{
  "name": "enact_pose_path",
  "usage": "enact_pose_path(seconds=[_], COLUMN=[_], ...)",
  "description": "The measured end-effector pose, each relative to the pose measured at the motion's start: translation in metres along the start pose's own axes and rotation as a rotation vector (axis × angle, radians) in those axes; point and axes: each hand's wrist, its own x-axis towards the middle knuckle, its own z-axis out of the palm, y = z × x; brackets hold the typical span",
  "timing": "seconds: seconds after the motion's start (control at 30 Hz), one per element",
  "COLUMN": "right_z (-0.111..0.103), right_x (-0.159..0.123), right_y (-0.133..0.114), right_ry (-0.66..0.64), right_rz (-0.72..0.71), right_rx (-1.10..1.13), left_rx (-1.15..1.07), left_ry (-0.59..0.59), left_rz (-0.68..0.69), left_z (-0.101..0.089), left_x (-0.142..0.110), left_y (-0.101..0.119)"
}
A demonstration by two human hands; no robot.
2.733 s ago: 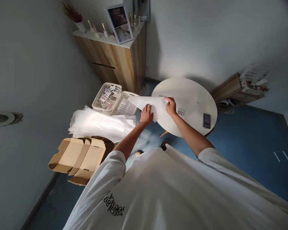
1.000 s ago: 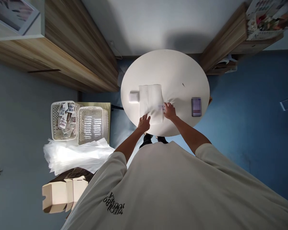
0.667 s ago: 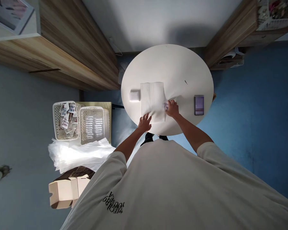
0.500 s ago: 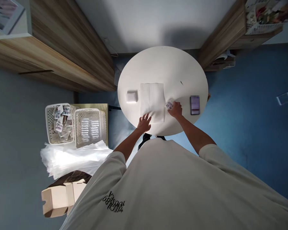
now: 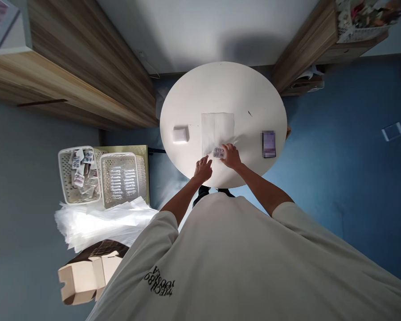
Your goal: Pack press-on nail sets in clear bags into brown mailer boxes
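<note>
My right hand (image 5: 231,156) grips a small clear plastic case (image 5: 218,153) with rows of dark pieces inside; their kind is too small to tell. The case is over the near part of a white foam-like sheet (image 5: 218,129) spread on the round white table (image 5: 220,84). At the sheet's near left corner is my left hand (image 5: 203,169), its fingers apart and nothing held in them. A small white wrapped packet (image 5: 180,135) lies farther left on the table.
A phone (image 5: 268,144) lies at the table's right side, and a small dark item (image 5: 250,113) behind it. Left of the table stand two white baskets (image 5: 101,178), one with small packages, one with clear cases. White sheets (image 5: 100,223) and an open cardboard box (image 5: 82,278) lie nearer.
My right hand has brought the clear case leftward from beside the sheet to over its near part. The sheet has shifted slightly right. My left hand has moved slightly right.
</note>
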Motion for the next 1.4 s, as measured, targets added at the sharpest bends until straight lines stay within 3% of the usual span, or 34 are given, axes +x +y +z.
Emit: enact_pose_path(seconds=[0.17, 0.33, 0.47, 0.57, 0.77, 1.17, 1.4], right_z=[0.015, 0.022, 0.028, 0.035, 0.046, 0.048, 0.042], right_x=[0.005, -0.007, -0.033, -0.051, -0.058, -0.058, -0.055], right_y=[-0.015, -0.012, -0.001, 0.008, 0.015, 0.015, 0.010], right_ry=[-0.025, 0.021, 0.050, -0.007, -0.023, 0.004, -0.010], right_rz=[-0.055, -0.068, -0.093, -0.154, -0.186, -0.218, -0.204], right_rx=[-0.018, -0.013, -0.021, -0.028, -0.098, -0.142, -0.145], left_rx=[0.005, 0.022, 0.019, 0.022, 0.071, 0.063, 0.010], left_ry=[-0.040, -0.058, -0.008, 0.022, -0.026, -0.033, -0.007], left_rz=[-0.081, -0.048, -0.009, -0.023, -0.049, -0.054, -0.039], left_z=[-0.004, -0.004, -0.009, -0.015, -0.018, -0.029, -0.030], left_x=[-0.017, -0.015, 0.011, 0.039, 0.072, 0.077, 0.058], left_y=[-0.015, -0.015, -0.004, 0.003, 0.001, 0.002, -0.008])
